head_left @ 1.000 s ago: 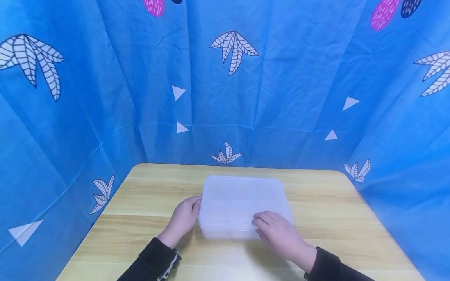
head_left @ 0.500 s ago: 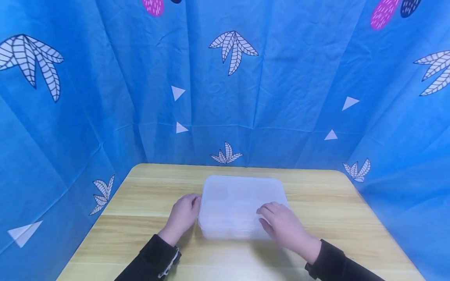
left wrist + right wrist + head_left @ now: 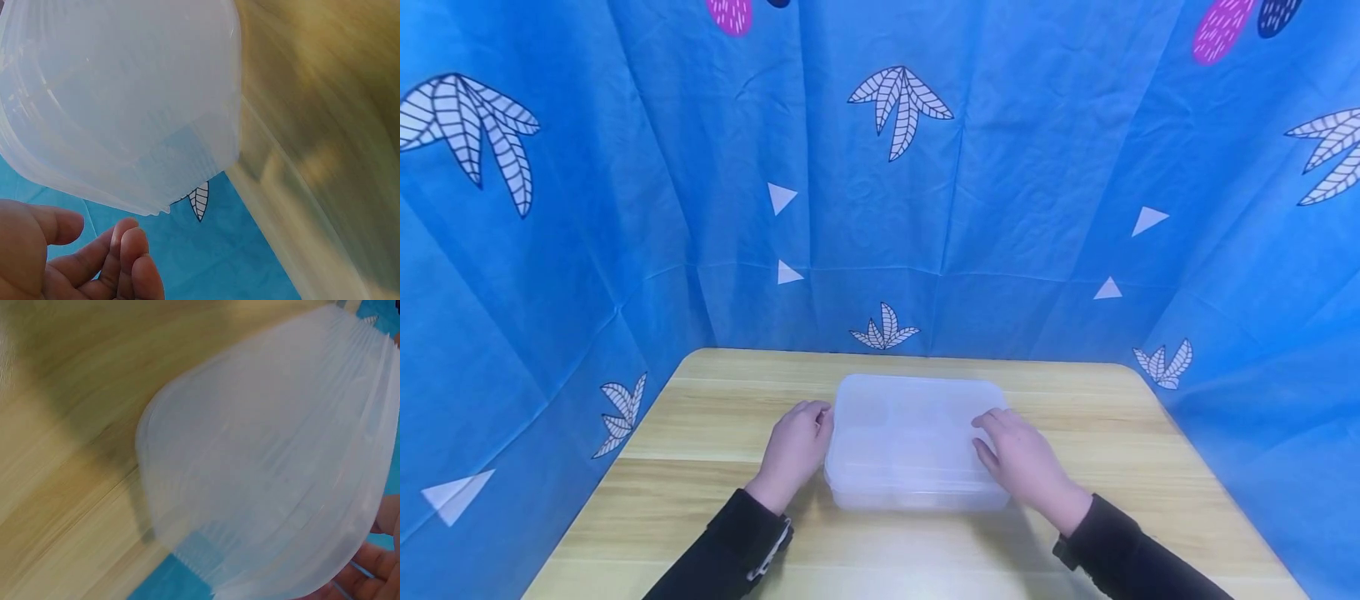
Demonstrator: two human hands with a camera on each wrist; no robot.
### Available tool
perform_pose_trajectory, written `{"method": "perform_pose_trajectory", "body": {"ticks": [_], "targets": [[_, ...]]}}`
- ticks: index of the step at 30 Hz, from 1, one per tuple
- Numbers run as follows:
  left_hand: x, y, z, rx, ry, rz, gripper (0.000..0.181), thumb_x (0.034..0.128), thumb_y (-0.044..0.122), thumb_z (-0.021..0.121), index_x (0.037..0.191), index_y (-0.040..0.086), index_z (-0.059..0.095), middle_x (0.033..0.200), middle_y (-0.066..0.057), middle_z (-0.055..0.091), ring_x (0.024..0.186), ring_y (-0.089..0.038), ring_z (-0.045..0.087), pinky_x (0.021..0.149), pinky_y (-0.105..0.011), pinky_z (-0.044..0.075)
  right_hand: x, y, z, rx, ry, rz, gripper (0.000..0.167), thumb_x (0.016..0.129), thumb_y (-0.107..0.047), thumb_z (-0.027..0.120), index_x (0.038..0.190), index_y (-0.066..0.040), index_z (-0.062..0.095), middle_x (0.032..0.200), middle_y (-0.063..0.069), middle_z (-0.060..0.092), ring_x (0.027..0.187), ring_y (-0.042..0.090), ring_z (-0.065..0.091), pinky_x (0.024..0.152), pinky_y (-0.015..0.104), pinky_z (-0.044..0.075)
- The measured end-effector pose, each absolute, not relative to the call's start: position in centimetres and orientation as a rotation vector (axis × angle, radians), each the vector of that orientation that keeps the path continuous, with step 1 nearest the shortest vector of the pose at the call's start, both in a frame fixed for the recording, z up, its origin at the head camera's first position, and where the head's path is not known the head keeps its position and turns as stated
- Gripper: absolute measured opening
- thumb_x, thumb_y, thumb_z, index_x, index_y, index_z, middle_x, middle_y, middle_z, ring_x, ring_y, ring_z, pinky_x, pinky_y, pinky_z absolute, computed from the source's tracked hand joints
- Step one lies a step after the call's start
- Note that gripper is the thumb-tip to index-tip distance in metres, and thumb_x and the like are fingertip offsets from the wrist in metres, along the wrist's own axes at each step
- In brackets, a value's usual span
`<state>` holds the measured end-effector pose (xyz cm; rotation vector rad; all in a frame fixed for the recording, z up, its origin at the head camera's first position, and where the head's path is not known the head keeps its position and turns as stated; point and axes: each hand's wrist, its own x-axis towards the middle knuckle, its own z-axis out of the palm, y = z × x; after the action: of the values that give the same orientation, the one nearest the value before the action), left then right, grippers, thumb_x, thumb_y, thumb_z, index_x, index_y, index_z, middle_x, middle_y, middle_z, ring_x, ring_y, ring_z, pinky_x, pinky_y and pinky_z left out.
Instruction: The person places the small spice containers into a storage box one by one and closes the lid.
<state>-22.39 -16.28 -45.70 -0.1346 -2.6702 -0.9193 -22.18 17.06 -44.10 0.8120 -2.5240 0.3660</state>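
Observation:
A translucent white rectangular plastic box (image 3: 910,433) with its lid on sits in the middle of the wooden table. Beside its left side is my left hand (image 3: 793,450), with thumb and fingers loosely bent. The left wrist view puts a small gap between those fingers (image 3: 134,250) and the box's rim. My right hand (image 3: 1026,458) hovers at the lid's right edge, fingers slightly bent. In the right wrist view its fingers (image 3: 374,559) are partly hidden behind the rim, and I cannot tell whether they touch it.
The pale wooden table (image 3: 715,392) has rounded back corners. Blue cloth (image 3: 1022,192) printed with leaves and triangles hangs behind it and along both sides. Black sleeves (image 3: 737,533) cover both forearms.
My right hand has moved right and slightly away from me, from over the lid to its right edge. The left hand has shifted slightly farther forward. The box has stayed put.

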Motion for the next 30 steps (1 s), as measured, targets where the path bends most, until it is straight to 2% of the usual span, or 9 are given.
{"method": "perform_pose_trajectory", "body": {"ticks": [10,22,30], "targets": [[-22.9,-15.8,-45.8,-0.104,-2.712,-0.883,0.034,0.1024,0.021,0.055,0.124,-0.003,0.066,0.105,-0.014,0.069,0.092,-0.026,0.065,0.082,-0.042,0.057,-24.0,18.6,-44.7,0.509,-2.708,0.533,0.028,0.091,-0.009,0.068,0.113,0.007,0.066,0.101,0.017,0.065,0.098,0.036,0.062,0.086,0.049,0.054],[-23.0,-15.5,-45.8,-0.101,-2.728,-0.883,0.034,0.1024,0.021,0.054,0.123,-0.005,0.066,0.110,-0.017,0.068,0.099,-0.030,0.065,0.087,-0.045,0.056,-24.8,19.7,-44.8,0.363,-2.798,0.633,0.037,0.094,-0.011,0.062,0.122,0.013,0.059,0.104,0.023,0.063,0.098,0.039,0.062,0.086,0.054,0.053],[-22.8,-15.3,-46.0,-0.113,-2.750,-0.870,0.035,0.1003,0.020,0.058,0.123,-0.006,0.066,0.107,-0.015,0.067,0.091,-0.025,0.063,0.081,-0.041,0.056,-24.9,19.8,-45.1,0.300,-2.857,0.654,0.040,0.096,-0.012,0.059,0.126,0.013,0.055,0.097,0.019,0.063,0.089,0.034,0.063,0.078,0.051,0.055]]}}
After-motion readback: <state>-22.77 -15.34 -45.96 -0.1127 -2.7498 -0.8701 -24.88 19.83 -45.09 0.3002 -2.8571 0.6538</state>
